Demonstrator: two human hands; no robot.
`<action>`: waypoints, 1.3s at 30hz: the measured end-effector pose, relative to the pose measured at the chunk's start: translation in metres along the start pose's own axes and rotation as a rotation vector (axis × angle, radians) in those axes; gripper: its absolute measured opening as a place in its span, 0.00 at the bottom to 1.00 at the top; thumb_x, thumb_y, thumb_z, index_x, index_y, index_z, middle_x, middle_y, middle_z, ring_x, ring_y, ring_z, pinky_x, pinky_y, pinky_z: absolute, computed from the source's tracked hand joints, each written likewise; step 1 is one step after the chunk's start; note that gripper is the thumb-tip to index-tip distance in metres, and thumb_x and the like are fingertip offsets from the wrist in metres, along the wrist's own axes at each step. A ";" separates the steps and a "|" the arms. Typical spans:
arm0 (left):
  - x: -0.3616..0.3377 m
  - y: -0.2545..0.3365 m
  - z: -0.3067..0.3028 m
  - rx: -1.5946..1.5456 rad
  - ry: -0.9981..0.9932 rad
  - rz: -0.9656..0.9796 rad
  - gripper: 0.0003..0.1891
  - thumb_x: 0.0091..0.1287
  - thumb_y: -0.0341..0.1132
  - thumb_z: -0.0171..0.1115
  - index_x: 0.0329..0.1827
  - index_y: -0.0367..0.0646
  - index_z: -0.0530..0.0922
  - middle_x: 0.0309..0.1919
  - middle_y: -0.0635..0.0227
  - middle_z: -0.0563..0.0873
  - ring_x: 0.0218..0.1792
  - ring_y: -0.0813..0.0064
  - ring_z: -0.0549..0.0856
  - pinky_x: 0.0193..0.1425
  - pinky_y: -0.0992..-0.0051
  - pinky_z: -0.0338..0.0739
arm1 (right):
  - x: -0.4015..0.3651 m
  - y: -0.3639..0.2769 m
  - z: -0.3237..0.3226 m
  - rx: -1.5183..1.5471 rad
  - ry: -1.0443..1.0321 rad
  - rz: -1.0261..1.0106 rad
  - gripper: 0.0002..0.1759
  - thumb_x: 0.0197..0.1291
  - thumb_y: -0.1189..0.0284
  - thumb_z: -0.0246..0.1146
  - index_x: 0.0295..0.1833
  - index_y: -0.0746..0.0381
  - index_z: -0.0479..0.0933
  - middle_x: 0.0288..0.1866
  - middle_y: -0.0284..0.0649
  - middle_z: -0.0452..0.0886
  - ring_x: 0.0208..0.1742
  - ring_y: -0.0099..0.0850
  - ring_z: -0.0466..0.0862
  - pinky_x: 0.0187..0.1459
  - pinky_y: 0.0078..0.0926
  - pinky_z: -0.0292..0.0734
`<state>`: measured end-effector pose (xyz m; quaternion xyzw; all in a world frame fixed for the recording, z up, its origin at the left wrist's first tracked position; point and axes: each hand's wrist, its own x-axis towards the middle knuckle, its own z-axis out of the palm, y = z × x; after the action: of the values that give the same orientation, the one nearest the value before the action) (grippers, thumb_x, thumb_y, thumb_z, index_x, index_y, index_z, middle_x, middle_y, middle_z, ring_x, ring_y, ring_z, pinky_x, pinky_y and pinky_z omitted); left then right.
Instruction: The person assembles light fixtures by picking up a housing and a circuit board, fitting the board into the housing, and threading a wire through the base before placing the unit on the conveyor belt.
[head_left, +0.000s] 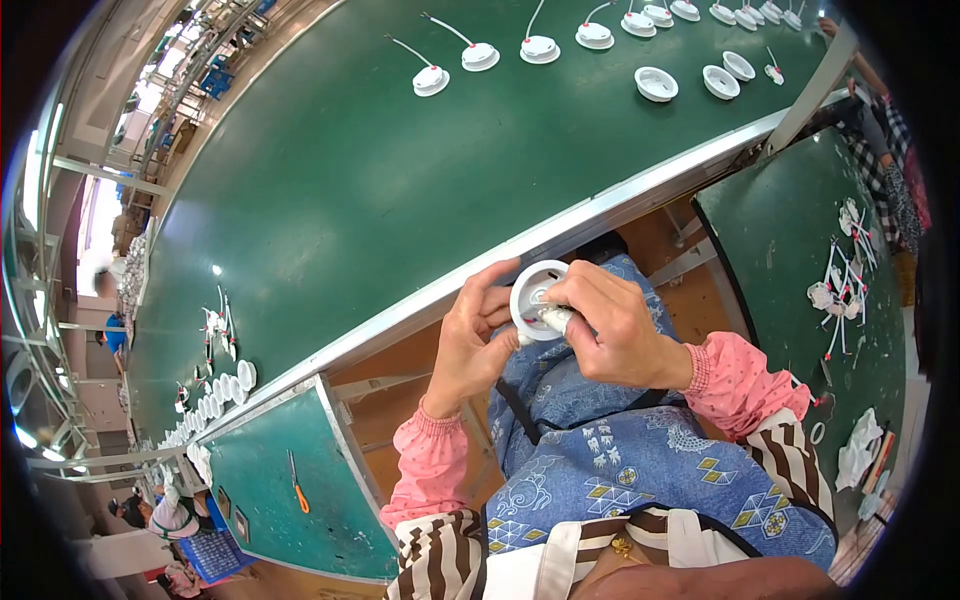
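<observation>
A white round plastic lamp housing (519, 312) is held over my lap, its open side towards me. My left hand (468, 335) grips the rim from the left, with its thumb below and fingers behind. My right hand (610, 325) reaches into the housing from the right, thumb and forefinger pinched together inside. White wrapping covers its thumb. Those fingertips cover part of the interior, and I cannot make out the small piece between them.
A green conveyor belt (330, 190) with a metal edge runs ahead, carrying wired white lamps (480, 56) and empty housings (656, 84). Stacked housings (212, 400) stand left. Orange-handled scissors (299, 490) lie on the left side table; wired parts (840, 290) lie right.
</observation>
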<state>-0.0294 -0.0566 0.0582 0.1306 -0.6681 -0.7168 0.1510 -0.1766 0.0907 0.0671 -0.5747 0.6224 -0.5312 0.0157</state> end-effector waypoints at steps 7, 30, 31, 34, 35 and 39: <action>-0.003 -0.012 0.003 0.353 -0.015 -0.168 0.07 0.67 0.26 0.70 0.46 0.34 0.87 0.34 0.67 0.91 0.35 0.81 0.88 0.40 0.77 0.84 | -0.009 0.004 -0.011 0.120 -0.078 0.187 0.15 0.49 0.88 0.60 0.44 0.67 0.76 0.36 0.46 0.78 0.33 0.47 0.82 0.35 0.41 0.75; -0.037 -0.004 0.013 0.349 -0.071 0.081 0.10 0.64 0.18 0.58 0.44 0.35 0.85 0.30 0.54 0.86 0.30 0.58 0.89 0.35 0.67 0.80 | 0.001 0.011 -0.021 0.378 -0.591 0.300 0.30 0.40 0.77 0.79 0.54 0.62 0.80 0.53 0.41 0.80 0.55 0.33 0.80 0.58 0.34 0.75; -0.038 -0.007 0.014 0.351 -0.052 0.126 0.10 0.63 0.17 0.59 0.44 0.35 0.85 0.30 0.53 0.87 0.30 0.56 0.89 0.35 0.66 0.80 | 0.000 0.012 -0.019 0.401 -0.596 0.325 0.29 0.41 0.77 0.79 0.54 0.62 0.80 0.53 0.40 0.80 0.55 0.32 0.80 0.58 0.32 0.75; -0.046 0.004 0.018 0.352 -0.017 0.058 0.10 0.62 0.17 0.61 0.43 0.36 0.85 0.31 0.53 0.87 0.30 0.54 0.88 0.36 0.66 0.81 | -0.001 0.008 -0.017 0.466 -0.595 0.476 0.29 0.41 0.79 0.79 0.54 0.62 0.81 0.54 0.39 0.79 0.56 0.28 0.80 0.56 0.28 0.76; -0.047 0.000 0.018 0.326 -0.012 0.055 0.10 0.63 0.18 0.61 0.43 0.36 0.85 0.32 0.53 0.87 0.30 0.55 0.88 0.36 0.66 0.81 | -0.001 0.007 -0.016 0.496 -0.587 0.491 0.28 0.41 0.79 0.77 0.53 0.62 0.81 0.54 0.38 0.79 0.54 0.28 0.79 0.55 0.27 0.75; -0.050 -0.016 0.014 0.232 0.018 0.065 0.09 0.63 0.18 0.62 0.43 0.37 0.85 0.32 0.54 0.88 0.31 0.57 0.89 0.36 0.67 0.81 | -0.002 0.003 -0.010 0.567 -0.578 0.486 0.26 0.42 0.78 0.74 0.53 0.63 0.81 0.53 0.36 0.79 0.53 0.26 0.79 0.54 0.24 0.74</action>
<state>0.0108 -0.0230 0.0425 0.1317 -0.7490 -0.6282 0.1641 -0.1840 0.0983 0.0681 -0.5098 0.5393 -0.4794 0.4685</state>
